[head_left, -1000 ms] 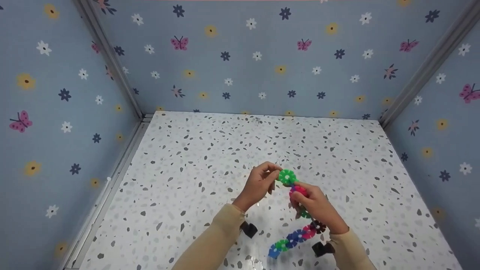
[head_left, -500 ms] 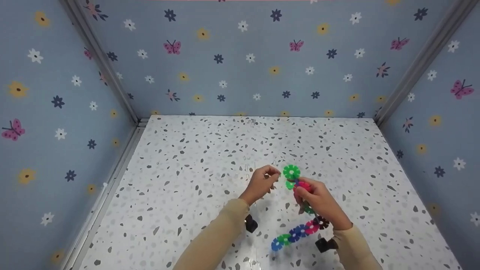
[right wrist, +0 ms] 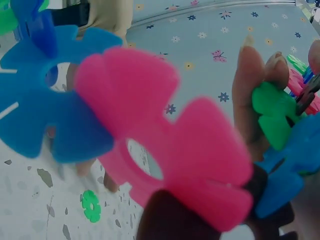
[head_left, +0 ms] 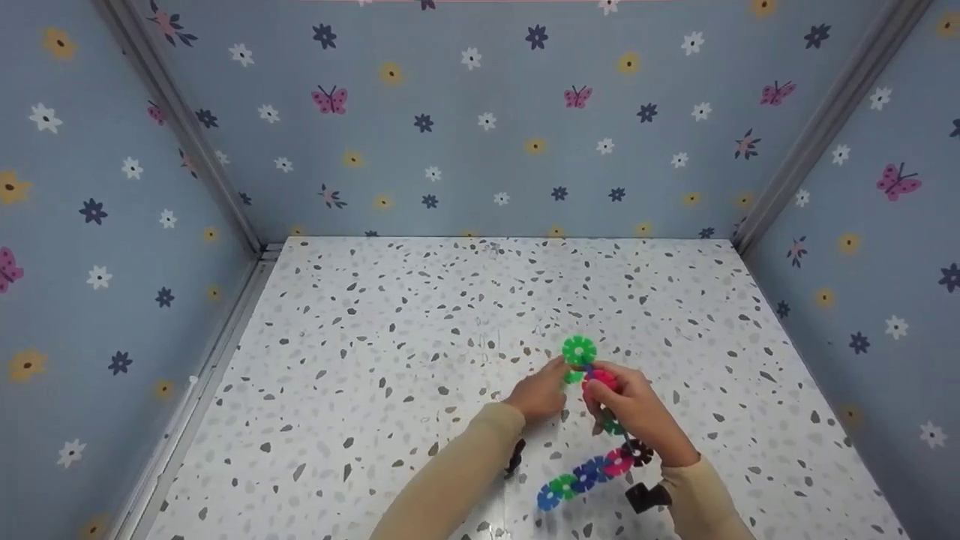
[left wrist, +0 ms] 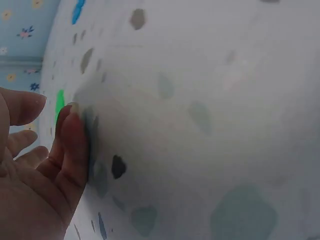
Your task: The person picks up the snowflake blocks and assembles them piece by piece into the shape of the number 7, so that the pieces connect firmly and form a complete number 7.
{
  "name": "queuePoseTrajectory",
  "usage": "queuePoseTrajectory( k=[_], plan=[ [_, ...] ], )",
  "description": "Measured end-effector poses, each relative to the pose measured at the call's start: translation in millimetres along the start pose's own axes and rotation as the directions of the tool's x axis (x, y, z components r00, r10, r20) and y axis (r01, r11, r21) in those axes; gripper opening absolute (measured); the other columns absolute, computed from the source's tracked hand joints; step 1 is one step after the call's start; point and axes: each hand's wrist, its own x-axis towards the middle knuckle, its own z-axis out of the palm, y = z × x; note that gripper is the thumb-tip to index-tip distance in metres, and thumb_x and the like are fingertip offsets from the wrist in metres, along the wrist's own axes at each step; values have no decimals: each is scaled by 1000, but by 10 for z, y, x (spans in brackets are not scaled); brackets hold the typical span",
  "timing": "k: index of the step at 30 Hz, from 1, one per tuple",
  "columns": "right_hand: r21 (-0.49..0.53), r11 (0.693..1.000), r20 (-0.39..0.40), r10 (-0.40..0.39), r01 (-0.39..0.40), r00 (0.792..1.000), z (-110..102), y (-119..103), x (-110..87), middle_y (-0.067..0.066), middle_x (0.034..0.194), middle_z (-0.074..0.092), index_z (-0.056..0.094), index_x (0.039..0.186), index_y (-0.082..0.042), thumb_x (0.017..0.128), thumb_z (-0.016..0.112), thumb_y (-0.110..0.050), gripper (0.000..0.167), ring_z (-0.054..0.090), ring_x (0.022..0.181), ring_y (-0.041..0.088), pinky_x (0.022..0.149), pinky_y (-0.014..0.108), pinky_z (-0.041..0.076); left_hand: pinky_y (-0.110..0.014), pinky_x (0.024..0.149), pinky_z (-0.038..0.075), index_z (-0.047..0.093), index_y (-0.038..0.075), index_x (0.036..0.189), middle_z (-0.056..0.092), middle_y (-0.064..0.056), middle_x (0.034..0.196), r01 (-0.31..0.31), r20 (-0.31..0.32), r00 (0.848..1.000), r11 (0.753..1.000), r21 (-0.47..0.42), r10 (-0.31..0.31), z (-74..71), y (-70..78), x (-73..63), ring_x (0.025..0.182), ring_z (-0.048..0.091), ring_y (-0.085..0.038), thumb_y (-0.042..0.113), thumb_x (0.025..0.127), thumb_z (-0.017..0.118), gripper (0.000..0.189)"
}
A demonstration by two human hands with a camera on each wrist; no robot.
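My right hand (head_left: pixel 634 401) pinches a pink flower-shaped interlocking disc (head_left: pixel 600 384) partway along a linked chain of such discs. A bright green disc (head_left: pixel 579 350) tops the chain; a blue disc (right wrist: pixel 52 107) joins the pink one in the right wrist view. From below the hand, the chain curves left to a light blue disc (head_left: pixel 549 497). My left hand (head_left: pixel 538 394) is low at the tabletop, fingers extended and holding nothing visible. Just beyond its fingertips lies a loose green disc (right wrist: pixel 91 206), partly hidden in the head view. Whether they touch it, I cannot tell.
The speckled white tabletop (head_left: pixel 405 315) is enclosed by blue flower-patterned panels (head_left: pixel 450 150) at the back and sides. Grey metal posts (head_left: pixel 180 120) stand at the corners. A black wrist device (head_left: pixel 646 496) sits beside the right cuff.
My left hand has left the green disc at the chain's top and dropped down to the loose green disc. The right hand keeps its grip on the chain. The head view has shifted slightly.
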Motion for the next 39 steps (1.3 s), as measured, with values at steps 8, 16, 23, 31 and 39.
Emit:
queuePoseTrajectory(
  k=[8, 16, 23, 31, 39],
  plan=[
    [27, 1000, 7, -10, 10, 1000, 46, 20, 2, 20, 75, 59, 55, 128, 4, 104, 55, -23, 36, 61, 57, 31, 56, 41, 57, -36, 90, 51, 49, 29, 144, 55, 5, 137, -46, -19, 999, 978, 203, 51, 74, 92, -64, 99, 65, -23, 29, 98, 55, 46],
    [37, 999, 14, 7, -7, 1000, 73, 32, 18, 18, 75, 59, 56, 131, 1, 103, 55, -23, 36, 61, 55, 27, 54, 38, 57, -35, 79, 53, 43, 30, 145, 65, 1, 102, -41, -80, 995, 982, 183, 56, 106, 39, -42, 81, 64, -21, 21, 90, 68, 61],
    [86, 996, 18, 34, -35, 999, 83, 40, 31, 17, 76, 60, 53, 131, 4, 103, 56, -24, 40, 61, 55, 22, 55, 38, 57, -35, 83, 53, 56, 25, 130, 60, 1, 124, -65, -102, 990, 959, 275, 96, 135, -23, -7, 92, 66, -24, 26, 97, 58, 34],
    [88, 996, 5, 25, -25, 1000, 97, 59, 20, 19, 75, 58, 52, 130, 5, 104, 54, -26, 40, 57, 58, 22, 54, 40, 57, -29, 79, 51, 63, 15, 130, 53, -1, 111, -43, -133, 989, 988, 146, 63, 128, -43, 0, 84, 58, -13, 16, 91, 69, 39],
    [162, 986, 11, 49, -50, 999, 144, 49, 34, 26, 83, 59, 45, 128, 2, 103, 55, -25, 38, 57, 59, 21, 54, 38, 57, -29, 73, 48, 58, 19, 109, 54, 7, 92, 32, -66, 997, 999, -4, -33, 40, -71, -71, 79, 54, -12, 25, 80, 81, 38]
  ],
)
